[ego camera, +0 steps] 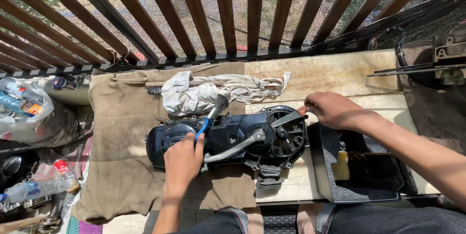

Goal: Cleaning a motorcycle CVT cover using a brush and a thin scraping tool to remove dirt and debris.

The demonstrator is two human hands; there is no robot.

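A black engine side cover (228,139) with a silver kick lever lies on a brown cloth (121,132) spread over a wooden bench. My left hand (182,161) grips the blue handle of a paintbrush (211,115); its dark bristles point up over the cover's top edge. My right hand (332,109) rests at the cover's right end by the round fan grille, fingers pinched on a small grey lever there.
A crumpled white rag (204,93) lies behind the cover. A black tray (359,171) with dark liquid and a yellow sponge sits at right. Plastic bags and bottles (29,117) crowd the left. A slatted wooden railing (233,16) runs along the back.
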